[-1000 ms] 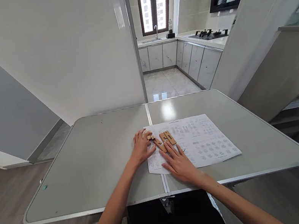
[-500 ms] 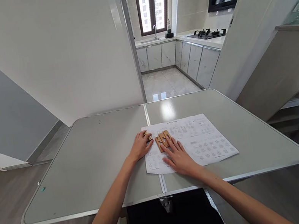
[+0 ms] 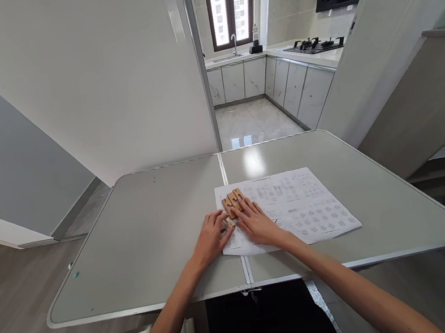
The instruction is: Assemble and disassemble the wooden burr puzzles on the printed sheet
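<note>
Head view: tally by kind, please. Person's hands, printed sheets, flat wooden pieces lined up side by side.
Hands: 2 (left hand, right hand)
Printed sheet: 1
Flat wooden pieces in the row: 3
Total: 6
Wood at the left fingers is partly hidden, so not counted.

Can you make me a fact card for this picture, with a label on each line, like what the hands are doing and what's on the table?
Left hand: curled around a small wooden cluster; can't tell if gripping
Right hand: palm down, fingers spread, fingertips at the flat wooden pieces
Piece count: three flat ones, side by side, with notches
Paper sheet: white, printed with little drawings, under the pieces
Table: pale grey
Farther back: window, tap, stove
</note>
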`<action>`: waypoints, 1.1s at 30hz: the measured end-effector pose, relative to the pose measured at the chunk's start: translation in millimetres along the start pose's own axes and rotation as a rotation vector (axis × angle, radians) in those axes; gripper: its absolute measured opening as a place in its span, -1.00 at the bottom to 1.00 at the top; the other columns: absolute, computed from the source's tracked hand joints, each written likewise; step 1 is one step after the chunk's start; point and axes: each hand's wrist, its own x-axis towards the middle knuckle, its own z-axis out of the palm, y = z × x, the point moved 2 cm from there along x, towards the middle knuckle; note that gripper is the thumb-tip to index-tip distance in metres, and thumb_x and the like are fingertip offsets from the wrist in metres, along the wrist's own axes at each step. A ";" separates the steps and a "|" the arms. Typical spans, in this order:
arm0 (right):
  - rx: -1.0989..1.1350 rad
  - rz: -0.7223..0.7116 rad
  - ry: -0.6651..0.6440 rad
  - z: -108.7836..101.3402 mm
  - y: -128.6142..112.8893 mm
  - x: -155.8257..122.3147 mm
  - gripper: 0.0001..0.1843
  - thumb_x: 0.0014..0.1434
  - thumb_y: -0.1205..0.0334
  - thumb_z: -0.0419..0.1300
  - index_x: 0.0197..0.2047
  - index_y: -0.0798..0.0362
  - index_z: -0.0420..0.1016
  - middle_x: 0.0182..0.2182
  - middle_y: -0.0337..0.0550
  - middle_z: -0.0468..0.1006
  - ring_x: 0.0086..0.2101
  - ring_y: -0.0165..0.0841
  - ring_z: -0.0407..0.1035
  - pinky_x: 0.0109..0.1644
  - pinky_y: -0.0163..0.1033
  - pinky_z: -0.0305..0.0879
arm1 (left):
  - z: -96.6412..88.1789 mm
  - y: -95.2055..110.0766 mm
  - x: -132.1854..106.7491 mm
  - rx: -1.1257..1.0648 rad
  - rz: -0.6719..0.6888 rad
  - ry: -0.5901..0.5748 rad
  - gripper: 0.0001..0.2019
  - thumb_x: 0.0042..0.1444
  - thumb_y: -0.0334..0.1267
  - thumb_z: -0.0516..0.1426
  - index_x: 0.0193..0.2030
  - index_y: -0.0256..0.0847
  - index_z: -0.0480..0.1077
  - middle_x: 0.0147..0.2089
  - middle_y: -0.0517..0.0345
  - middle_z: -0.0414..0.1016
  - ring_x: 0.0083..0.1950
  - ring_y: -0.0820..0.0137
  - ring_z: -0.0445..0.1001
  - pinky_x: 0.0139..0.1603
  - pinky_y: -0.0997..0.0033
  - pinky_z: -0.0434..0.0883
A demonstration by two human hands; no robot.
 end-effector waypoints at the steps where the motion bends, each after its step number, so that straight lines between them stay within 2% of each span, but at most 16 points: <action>1: 0.060 0.006 0.006 -5.5 -2.3 -1.0 -0.39 0.54 0.08 -0.21 0.57 -0.04 0.02 0.56 0.00 -0.07 0.53 -0.12 -0.30 0.51 0.21 -0.06 | -0.9 6.7 -2.3 -0.011 0.009 -0.001 -0.63 0.38 -0.09 0.14 0.27 -0.03 0.31 0.30 -0.07 0.36 0.35 0.08 0.35 0.35 -0.09 0.40; 4: 0.257 0.033 0.098 -27.1 -12.0 -16.3 -0.40 0.54 0.04 -0.19 0.52 0.03 0.13 0.50 0.03 0.12 0.49 -0.17 -0.06 0.49 0.09 0.07 | -0.1 28.6 -4.1 -0.049 0.048 -0.043 -0.60 0.38 -0.08 0.15 0.30 -0.05 0.28 0.29 -0.08 0.37 0.35 0.08 0.35 0.36 -0.07 0.40; 7: 0.355 0.052 0.180 -44.8 -21.4 -43.3 -0.51 0.50 0.01 -0.07 0.37 -0.06 0.36 0.32 0.01 0.41 0.33 -0.14 0.27 0.40 0.08 0.26 | 7.8 49.3 -0.6 -0.104 0.079 -0.072 -0.55 0.37 -0.12 0.15 0.35 -0.02 0.22 0.32 -0.07 0.36 0.37 0.08 0.33 0.39 -0.09 0.38; 12: 0.325 0.248 0.203 -50.2 -18.1 -79.5 -0.63 0.40 0.00 0.10 0.13 0.00 0.49 -0.03 0.01 0.62 -0.03 -0.11 0.52 0.05 0.00 0.49 | 32.9 73.0 4.6 -0.163 0.129 -0.140 -0.43 0.31 -0.24 0.18 0.42 0.04 0.14 0.33 -0.05 0.35 0.39 0.06 0.32 0.39 -0.15 0.38; 15: 0.352 0.322 0.159 -47.3 -10.1 -88.0 -0.67 0.37 0.01 0.10 0.06 -0.03 0.52 -0.16 -0.06 0.65 -0.16 -0.14 0.56 -0.09 -0.05 0.49 | 43.6 78.8 4.1 -0.164 0.149 -0.172 -0.42 0.32 -0.21 0.19 0.42 0.04 0.14 0.32 -0.06 0.36 0.38 0.05 0.32 0.38 -0.17 0.39; 18: 0.444 0.360 0.160 -45.5 -4.1 -89.7 -0.70 0.36 0.03 0.11 0.04 -0.04 0.51 -0.24 -0.12 0.67 -0.23 -0.16 0.58 -0.11 -0.07 0.48 | 46.8 78.9 2.2 -0.169 0.136 -0.185 -0.46 0.35 -0.12 0.18 0.41 0.04 0.16 0.35 -0.06 0.34 0.41 0.06 0.32 0.39 -0.12 0.40; 22: 0.499 0.370 0.183 -42.6 -1.1 -90.3 -0.70 0.33 0.02 0.14 0.02 -0.02 0.50 -0.28 -0.13 0.66 -0.28 -0.18 0.58 -0.10 -0.07 0.49 | 41.4 73.3 -2.4 -0.204 0.091 -0.174 -0.31 0.30 0.04 0.22 0.46 0.01 0.05 0.49 -0.13 0.15 0.49 0.03 0.23 0.43 -0.13 0.37; 24: 0.486 0.354 0.212 -41.5 -1.5 -93.1 -0.68 0.34 0.01 0.14 0.04 -0.01 0.49 -0.24 -0.10 0.65 -0.26 -0.18 0.57 -0.08 -0.06 0.50 | 35.4 68.8 -6.2 -0.217 0.069 -0.165 -0.19 0.24 0.10 0.26 0.50 -0.01 -0.01 0.50 -0.17 0.13 0.50 0.00 0.21 0.45 -0.16 0.34; 26: 0.448 0.338 0.241 -40.7 -3.1 -97.9 -0.65 0.34 0.00 0.15 0.07 0.00 0.47 -0.15 -0.05 0.61 -0.21 -0.17 0.56 -0.07 -0.06 0.51 | 28.5 63.4 -11.2 -0.227 0.042 -0.160 -0.12 0.19 0.13 0.30 0.51 -0.01 -0.03 0.47 -0.18 0.19 0.48 -0.02 0.25 0.44 -0.18 0.34; 29: 0.332 0.360 0.253 -39.0 -6.8 -106.0 -0.63 0.32 -0.02 0.19 0.09 -0.02 0.46 -0.04 0.02 0.54 -0.12 -0.11 0.54 -0.12 -0.05 0.53 | 20.1 55.2 -20.1 -0.254 -0.015 -0.165 -0.11 0.14 0.11 0.34 0.49 0.02 0.01 0.42 -0.15 0.27 0.43 -0.02 0.32 0.41 -0.18 0.37; 33: 0.213 0.373 0.250 -37.8 -11.5 -111.2 -0.74 0.35 0.02 0.15 0.00 -0.05 0.49 -0.05 0.03 0.51 -0.03 -0.05 0.48 -0.11 -0.03 0.52 | 16.5 50.1 -29.4 -0.303 -0.102 -0.165 -0.16 0.17 0.03 0.34 0.49 0.04 0.04 0.38 -0.10 0.34 0.41 0.01 0.34 0.43 -0.15 0.34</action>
